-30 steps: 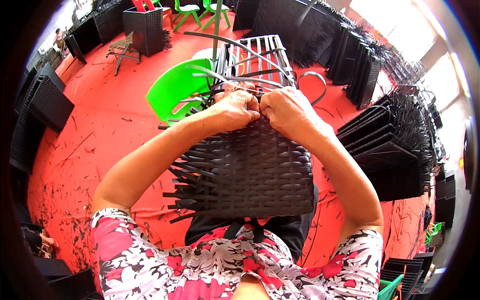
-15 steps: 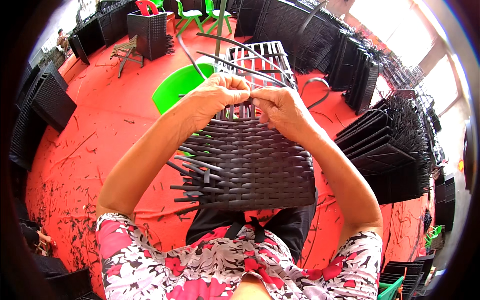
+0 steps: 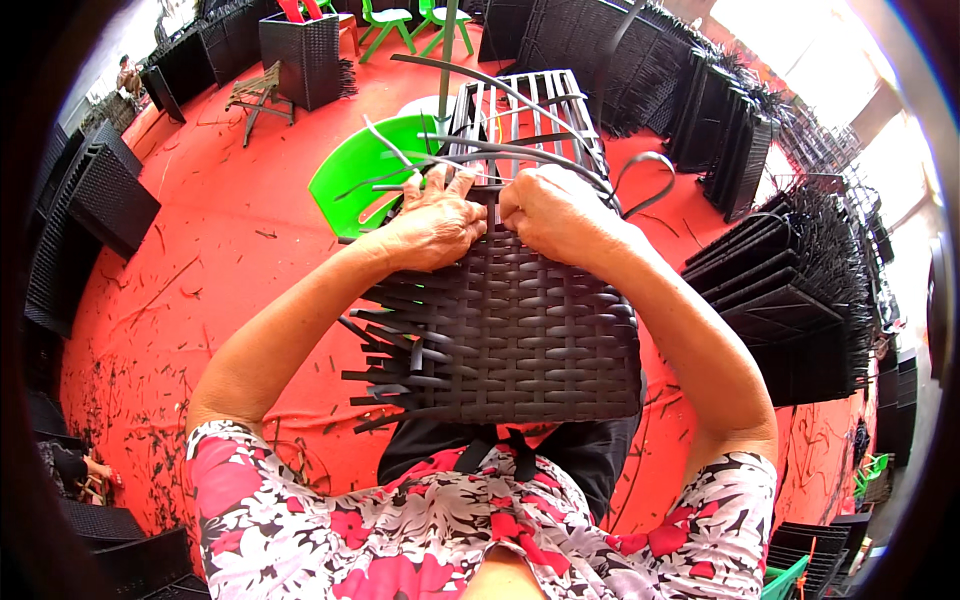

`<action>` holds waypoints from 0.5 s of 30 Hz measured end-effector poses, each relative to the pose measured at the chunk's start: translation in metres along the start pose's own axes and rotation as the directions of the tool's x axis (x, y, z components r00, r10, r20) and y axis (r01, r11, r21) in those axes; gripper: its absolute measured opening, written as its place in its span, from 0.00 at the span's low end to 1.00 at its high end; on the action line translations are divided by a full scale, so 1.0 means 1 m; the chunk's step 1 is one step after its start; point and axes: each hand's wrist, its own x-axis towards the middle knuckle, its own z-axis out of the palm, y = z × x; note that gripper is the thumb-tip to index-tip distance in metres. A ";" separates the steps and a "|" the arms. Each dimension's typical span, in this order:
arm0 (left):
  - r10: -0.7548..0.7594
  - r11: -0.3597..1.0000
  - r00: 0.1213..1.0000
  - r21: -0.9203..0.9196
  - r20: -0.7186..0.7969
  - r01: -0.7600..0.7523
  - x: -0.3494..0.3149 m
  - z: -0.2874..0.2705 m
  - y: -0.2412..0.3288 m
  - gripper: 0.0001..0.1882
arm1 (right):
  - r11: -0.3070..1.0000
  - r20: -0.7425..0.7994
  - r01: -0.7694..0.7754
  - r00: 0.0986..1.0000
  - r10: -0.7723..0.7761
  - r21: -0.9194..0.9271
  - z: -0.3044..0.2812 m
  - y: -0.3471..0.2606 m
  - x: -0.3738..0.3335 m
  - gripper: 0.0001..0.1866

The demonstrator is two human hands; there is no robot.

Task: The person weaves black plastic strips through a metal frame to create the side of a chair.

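Note:
A black woven panel (image 3: 545,345) rests over my lap, with loose strip ends sticking out along its left side. Above the weave, bare upright bands of its frame (image 3: 530,95) reach away from me. At the upper edge of the weave, my left hand (image 3: 435,225) has bent fingers on a black strip (image 3: 400,188). My right hand (image 3: 560,212) is curled closed beside it, fingertips at the same row; its grip point is partly hidden. Several long loose strips (image 3: 520,150) arc over both hands, one looping (image 3: 655,165) off to the right.
Behind the panel is a bright green chair (image 3: 335,185). Stacks of black woven panels (image 3: 760,310) stand at right, more (image 3: 100,210) at left. A black woven box (image 3: 305,60) and a folded wooden stand (image 3: 262,95) sit farther off. Dark scraps litter the red floor (image 3: 200,350).
Both hands have come down from a raised pinch to the top row of the weave, and moved slightly apart. The loose strips have swung lower over the frame.

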 end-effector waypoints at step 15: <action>-0.124 0.552 0.984 -0.833 -0.127 -0.038 -0.050 -0.091 0.002 0.06 | 0.943 -0.274 0.244 0.945 -0.179 0.226 0.003 -0.004 -0.004 0.10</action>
